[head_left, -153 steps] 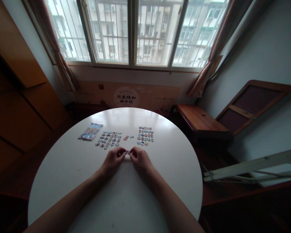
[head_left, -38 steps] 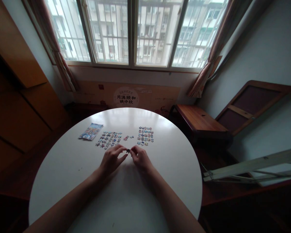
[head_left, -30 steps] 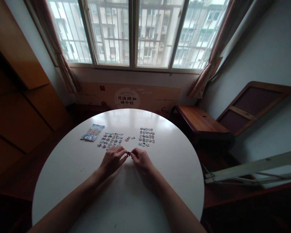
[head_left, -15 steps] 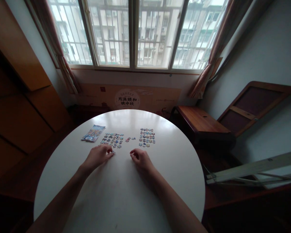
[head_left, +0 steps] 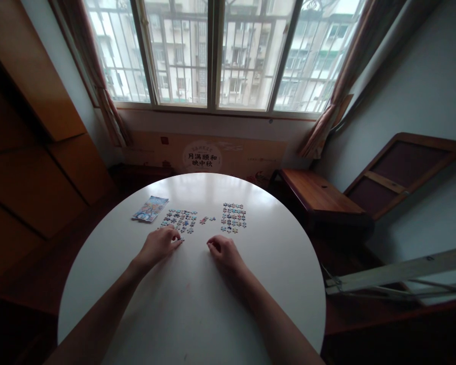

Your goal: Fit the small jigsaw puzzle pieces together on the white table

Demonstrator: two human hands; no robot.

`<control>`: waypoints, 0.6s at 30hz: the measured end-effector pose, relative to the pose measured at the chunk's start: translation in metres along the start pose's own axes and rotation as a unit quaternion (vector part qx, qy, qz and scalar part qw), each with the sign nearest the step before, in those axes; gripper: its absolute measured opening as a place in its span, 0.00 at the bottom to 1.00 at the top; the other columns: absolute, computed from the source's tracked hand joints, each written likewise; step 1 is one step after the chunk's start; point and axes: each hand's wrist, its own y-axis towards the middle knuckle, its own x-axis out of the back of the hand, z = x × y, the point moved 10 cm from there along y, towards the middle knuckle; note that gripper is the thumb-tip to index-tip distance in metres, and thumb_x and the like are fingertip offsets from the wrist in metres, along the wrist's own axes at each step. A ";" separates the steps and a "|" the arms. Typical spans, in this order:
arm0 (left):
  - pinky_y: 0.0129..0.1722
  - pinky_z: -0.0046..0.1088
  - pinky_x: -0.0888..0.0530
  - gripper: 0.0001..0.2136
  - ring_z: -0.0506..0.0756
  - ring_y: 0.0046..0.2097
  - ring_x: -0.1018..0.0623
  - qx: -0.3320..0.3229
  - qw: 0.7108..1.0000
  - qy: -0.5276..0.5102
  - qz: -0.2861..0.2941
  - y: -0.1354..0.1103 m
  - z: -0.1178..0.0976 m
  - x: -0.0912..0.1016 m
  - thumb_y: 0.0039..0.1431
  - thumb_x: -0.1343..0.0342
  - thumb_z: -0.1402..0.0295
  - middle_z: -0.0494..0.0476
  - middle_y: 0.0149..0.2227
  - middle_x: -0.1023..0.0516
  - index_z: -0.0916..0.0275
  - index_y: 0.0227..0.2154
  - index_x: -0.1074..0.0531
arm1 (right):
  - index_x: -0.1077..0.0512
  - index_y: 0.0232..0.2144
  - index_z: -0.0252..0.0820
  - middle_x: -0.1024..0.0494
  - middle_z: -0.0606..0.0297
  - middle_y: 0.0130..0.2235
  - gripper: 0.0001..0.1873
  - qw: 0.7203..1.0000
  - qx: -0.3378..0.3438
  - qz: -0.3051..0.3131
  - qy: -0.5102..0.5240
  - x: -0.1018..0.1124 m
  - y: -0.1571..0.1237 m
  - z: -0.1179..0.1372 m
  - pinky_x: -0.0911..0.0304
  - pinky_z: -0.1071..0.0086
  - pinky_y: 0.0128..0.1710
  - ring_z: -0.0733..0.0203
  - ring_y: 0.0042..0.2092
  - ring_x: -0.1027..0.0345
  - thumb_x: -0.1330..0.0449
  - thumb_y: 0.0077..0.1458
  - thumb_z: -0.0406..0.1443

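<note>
My left hand (head_left: 160, 245) rests on the white round table with thumb and forefinger closed at a small jigsaw piece (head_left: 181, 240), just in front of the left block of loose jigsaw pieces (head_left: 180, 219). To its right, my right hand (head_left: 225, 251) lies with fingers curled together; anything between its fingertips is hidden. Beyond that hand, a second block of jigsaw pieces (head_left: 233, 218) is laid out in rows. Between the two blocks lie a small joined cluster (head_left: 204, 220) and another bit of puzzle (head_left: 212, 219).
A colourful printed sheet or packet (head_left: 151, 209) lies left of the pieces on the round table (head_left: 190, 314). A wooden bench (head_left: 319, 190) stands beyond the table at right, near a leaning framed panel (head_left: 395, 175). Orange cabinets (head_left: 76, 172) stand at left.
The whole view has shifted slightly, so everything sits a little further right. Both hands keep nearly the same pose and place on the table.
</note>
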 end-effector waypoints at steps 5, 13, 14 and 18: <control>0.32 0.26 0.34 0.09 0.55 0.37 0.23 -0.002 1.000 0.004 -0.027 0.001 0.001 0.000 0.58 0.48 0.63 0.54 0.36 0.23 0.57 0.32 0.23 | 0.24 0.31 0.40 0.24 0.65 0.29 0.08 1.000 -0.001 -0.004 -0.001 0.001 0.000 -0.001 0.42 0.73 0.32 0.65 0.30 0.33 0.44 0.55 0.33; 0.32 0.26 0.34 0.08 0.54 0.36 0.24 0.003 0.999 0.015 -0.041 0.002 0.003 -0.001 0.58 0.49 0.66 0.53 0.36 0.23 0.57 0.33 0.24 | 0.24 0.31 0.40 0.24 0.65 0.29 0.08 1.000 -0.002 -0.006 0.004 0.000 0.000 -0.002 0.42 0.73 0.32 0.65 0.30 0.33 0.44 0.54 0.32; 0.33 0.26 0.34 0.08 0.54 0.36 0.24 0.004 0.999 0.017 -0.043 0.002 0.003 -0.001 0.58 0.49 0.66 0.53 0.37 0.23 0.57 0.33 0.24 | 0.24 0.31 0.40 0.24 0.65 0.29 0.08 1.000 -0.001 -0.006 0.003 0.000 0.000 -0.003 0.42 0.74 0.32 0.65 0.30 0.33 0.44 0.54 0.33; 0.33 0.27 0.33 0.09 0.54 0.37 0.24 0.009 0.998 0.027 -0.047 0.001 0.002 0.000 0.57 0.48 0.63 0.53 0.37 0.24 0.57 0.33 0.24 | 0.24 0.31 0.40 0.24 0.65 0.29 0.08 1.000 0.005 -0.008 0.001 -0.002 0.000 -0.004 0.42 0.74 0.33 0.65 0.30 0.34 0.44 0.55 0.33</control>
